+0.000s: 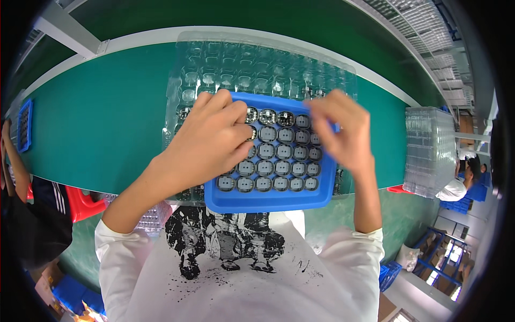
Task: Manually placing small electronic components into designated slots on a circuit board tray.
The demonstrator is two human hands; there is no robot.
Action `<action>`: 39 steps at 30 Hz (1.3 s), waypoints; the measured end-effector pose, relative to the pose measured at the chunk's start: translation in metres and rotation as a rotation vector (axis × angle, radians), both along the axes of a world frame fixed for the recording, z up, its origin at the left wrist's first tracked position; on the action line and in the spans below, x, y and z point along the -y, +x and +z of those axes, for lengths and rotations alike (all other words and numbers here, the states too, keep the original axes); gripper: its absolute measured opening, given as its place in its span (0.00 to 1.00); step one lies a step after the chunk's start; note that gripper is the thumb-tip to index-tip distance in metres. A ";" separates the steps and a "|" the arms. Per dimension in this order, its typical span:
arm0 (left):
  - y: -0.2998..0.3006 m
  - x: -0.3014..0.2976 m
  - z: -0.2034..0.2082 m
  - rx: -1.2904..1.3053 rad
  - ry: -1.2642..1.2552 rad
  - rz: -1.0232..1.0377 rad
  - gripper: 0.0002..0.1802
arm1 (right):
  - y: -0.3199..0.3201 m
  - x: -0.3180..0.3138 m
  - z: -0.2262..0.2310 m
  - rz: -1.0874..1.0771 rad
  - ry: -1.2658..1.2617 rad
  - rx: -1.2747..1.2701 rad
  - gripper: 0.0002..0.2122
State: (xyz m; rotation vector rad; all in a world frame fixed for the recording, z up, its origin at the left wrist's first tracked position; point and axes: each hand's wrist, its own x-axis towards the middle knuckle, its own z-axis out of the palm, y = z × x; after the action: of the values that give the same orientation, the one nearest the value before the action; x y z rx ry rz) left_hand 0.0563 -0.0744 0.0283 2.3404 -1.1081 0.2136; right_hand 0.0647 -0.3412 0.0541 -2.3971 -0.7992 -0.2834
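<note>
A blue plastic tray (268, 203) holds rows of small rounded-square electronic parts (264, 166), most with grey faces. In the far row, a few parts (267, 116) show bare circuitry. My left hand (209, 139) reaches over the tray's left side, its fingers curled and pinched together at a part there; the fingertips are mostly hidden. Over the right rim hovers my right hand (346, 129), slightly blurred, fingers bent in toward the thumb. Whatever it pinches cannot be made out.
Under the blue tray lies a clear plastic tray with moulded pockets (244, 64) on the green table (102, 129). A stack of clear trays (426, 150) stands at right. Another person (37, 214) sits at left near a small blue tray (25, 125) and a red stool (86, 206).
</note>
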 end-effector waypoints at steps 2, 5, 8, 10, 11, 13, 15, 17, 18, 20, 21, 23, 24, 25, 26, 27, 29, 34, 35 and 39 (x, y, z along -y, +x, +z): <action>0.006 -0.002 0.011 -0.139 -0.100 0.015 0.03 | 0.019 0.025 0.001 -0.177 -0.028 -0.123 0.07; 0.027 0.001 0.020 -0.112 -0.179 0.076 0.04 | 0.046 0.062 -0.017 -0.217 -0.042 -0.378 0.06; 0.063 0.031 0.016 -0.108 -0.128 -0.025 0.06 | 0.059 0.073 -0.023 -0.133 -0.096 -0.501 0.07; 0.087 0.064 0.012 -0.182 0.005 -0.151 0.09 | 0.059 0.072 -0.022 -0.105 -0.150 -0.456 0.08; 0.097 0.083 0.012 -0.234 0.108 -0.169 0.09 | 0.059 0.070 -0.020 -0.121 -0.221 -0.406 0.07; 0.111 0.110 0.000 -0.157 0.172 -0.197 0.08 | 0.055 0.062 -0.011 -0.132 -0.295 -0.348 0.07; 0.116 0.123 -0.006 -0.123 0.213 -0.200 0.08 | 0.037 0.050 -0.002 -0.210 -0.203 -0.047 0.03; 0.118 0.129 -0.010 -0.095 0.257 -0.211 0.08 | 0.013 0.040 0.013 -0.177 -0.166 -0.061 0.02; 0.118 0.130 -0.012 -0.077 0.241 -0.201 0.07 | 0.004 0.035 0.016 -0.144 -0.127 -0.073 0.02; 0.118 0.137 -0.013 -0.054 0.222 -0.213 0.07 | -0.012 0.026 0.011 -0.095 -0.156 -0.021 0.03; 0.119 0.138 -0.013 -0.069 0.278 -0.194 0.07 | -0.016 0.020 0.007 -0.032 -0.182 0.034 0.04; 0.119 0.145 -0.012 -0.082 0.329 -0.183 0.09 | -0.020 0.014 0.001 -0.035 -0.182 0.037 0.05; 0.119 0.147 -0.012 -0.093 0.335 -0.190 0.08 | -0.019 0.013 -0.001 -0.020 -0.207 0.046 0.05; 0.120 0.147 -0.012 -0.105 0.345 -0.189 0.08 | -0.018 0.011 -0.004 0.000 -0.227 0.055 0.05; 0.121 0.147 -0.013 -0.106 0.348 -0.186 0.08 | -0.016 0.010 -0.006 0.005 -0.242 0.054 0.05; 0.122 0.147 -0.014 -0.118 0.344 -0.189 0.08 | -0.015 0.009 -0.008 0.009 -0.239 0.054 0.05; 0.121 0.147 -0.010 -0.126 0.336 -0.197 0.08 | -0.015 0.009 -0.006 0.014 -0.241 0.057 0.05; 0.123 0.142 -0.018 -0.120 0.193 -0.231 0.06 | -0.013 0.009 -0.005 0.018 -0.252 0.070 0.04; 0.124 0.143 -0.019 -0.121 0.193 -0.231 0.06 | -0.013 0.008 -0.005 0.016 -0.251 0.078 0.04; 0.124 0.142 -0.024 -0.109 0.178 -0.233 0.05 | -0.014 0.008 -0.007 0.018 -0.251 0.070 0.04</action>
State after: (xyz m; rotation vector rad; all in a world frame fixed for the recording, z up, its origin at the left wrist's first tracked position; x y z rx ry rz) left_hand 0.1804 -0.2163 0.0039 2.3166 -1.3805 -0.1010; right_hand 0.0510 -0.3494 0.0474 -2.6240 -0.9366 -0.2753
